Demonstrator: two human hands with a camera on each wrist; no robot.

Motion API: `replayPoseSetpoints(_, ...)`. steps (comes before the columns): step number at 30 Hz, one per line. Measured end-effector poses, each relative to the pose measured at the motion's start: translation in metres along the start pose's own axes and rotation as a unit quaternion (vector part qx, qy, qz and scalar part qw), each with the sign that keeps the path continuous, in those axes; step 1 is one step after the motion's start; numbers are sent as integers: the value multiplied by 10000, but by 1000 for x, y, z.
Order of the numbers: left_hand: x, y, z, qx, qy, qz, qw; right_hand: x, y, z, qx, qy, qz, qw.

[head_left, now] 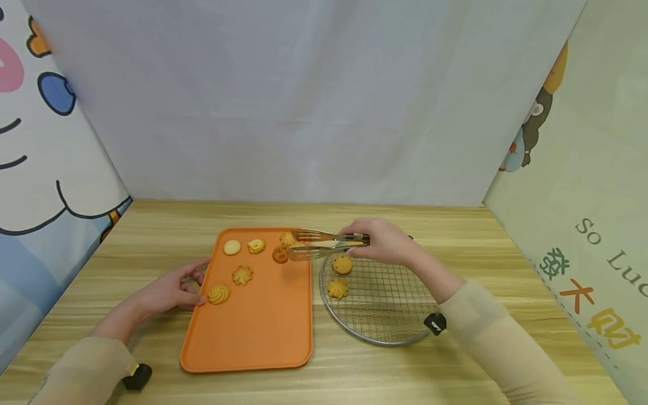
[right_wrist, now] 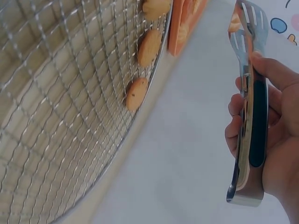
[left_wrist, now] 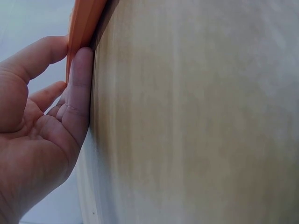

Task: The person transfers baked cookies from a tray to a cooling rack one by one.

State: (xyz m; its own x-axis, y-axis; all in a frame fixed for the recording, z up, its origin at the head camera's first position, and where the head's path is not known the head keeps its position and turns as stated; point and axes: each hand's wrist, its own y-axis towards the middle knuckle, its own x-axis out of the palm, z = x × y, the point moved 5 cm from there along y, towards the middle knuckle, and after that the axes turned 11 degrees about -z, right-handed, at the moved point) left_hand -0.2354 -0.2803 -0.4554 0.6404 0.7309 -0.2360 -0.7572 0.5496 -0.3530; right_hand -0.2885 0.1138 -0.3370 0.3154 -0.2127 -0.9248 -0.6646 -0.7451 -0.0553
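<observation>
My right hand (head_left: 382, 242) grips a pair of metal tongs (right_wrist: 254, 121) with dark handles, their slotted tips reaching over the upper right part of the orange tray (head_left: 253, 337). An orange-brown piece, probably a cookie (right_wrist: 235, 23), shows between the tips in the right wrist view. Under and beside the tips lie a brown cookie (head_left: 280, 254) and a golden one (head_left: 287, 239), partly covered. At the tray's left edge my left hand (head_left: 169, 289) pinches the rim, thumb (left_wrist: 51, 51) on one side and a finger (left_wrist: 80, 70) on the other.
Other cookies on the tray include a swirl cookie (head_left: 219, 293), a flower-shaped cookie (head_left: 242, 275) and a pale round cookie (head_left: 232, 247). Right of the tray, a round wire rack (head_left: 390, 306) carries cookies (head_left: 338, 289) along its left side. Printed cloths stand at both sides.
</observation>
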Motion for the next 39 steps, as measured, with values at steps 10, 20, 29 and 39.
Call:
replayPoseSetpoints(10,-1,0,-1,23,63,7,10000,-17,-27,15,223,90,225,9995)
replayPoseSetpoints(20,-1,0,1,11,236,71,9997,-23,-51,35,401,-201,554,9975)
replayPoseSetpoints(29,-1,2,-2,4,247,93,9997,-19,-69,56,441,-368,900,9943)
replayPoseSetpoints(39,-1,2,-1,34,169,80,9998,-8,-83,79,726,-246,938,9926)
